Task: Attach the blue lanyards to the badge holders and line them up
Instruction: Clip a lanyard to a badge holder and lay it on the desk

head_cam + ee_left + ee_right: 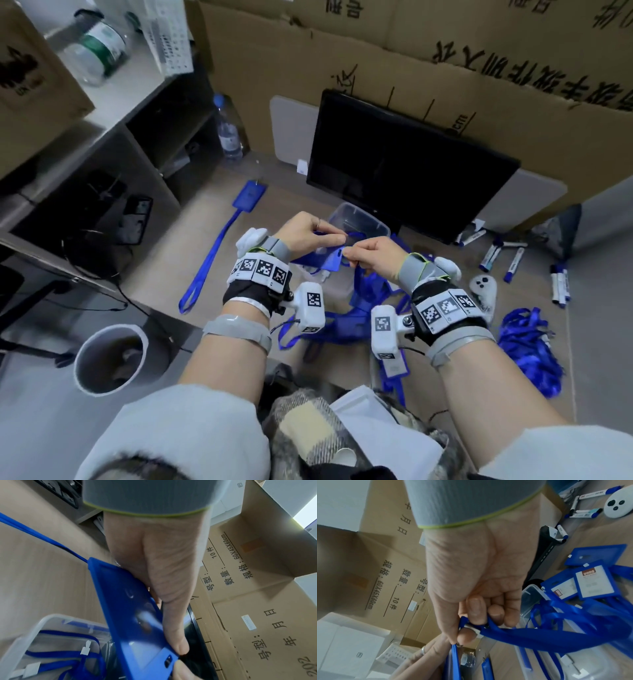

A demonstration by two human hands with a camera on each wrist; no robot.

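Down at the bottom of the head view, a plaid lap and pale sleeves, then a wood-grain desk [164, 260] running up the frame. Lower left, a white bin [111, 359]. Lower right, a heap of blue lanyards [529, 353]; more holders [346, 325] piled between the wrists. Centre frame, the left hand [305, 231] pinches a blue holder [323, 258] by its edge, thumb along it. The right hand [371, 255] has fingers curled round a lanyard [539, 635], its clip at the holder's slot. Just behind, a clear tub [359, 221]. Left of centre, one finished badge [248, 195] lies flat, strap trailing down-left. Right, markers [507, 255]. Farther up, a dark monitor [404, 164], a bottle [227, 130], cardboard boxes [445, 61].
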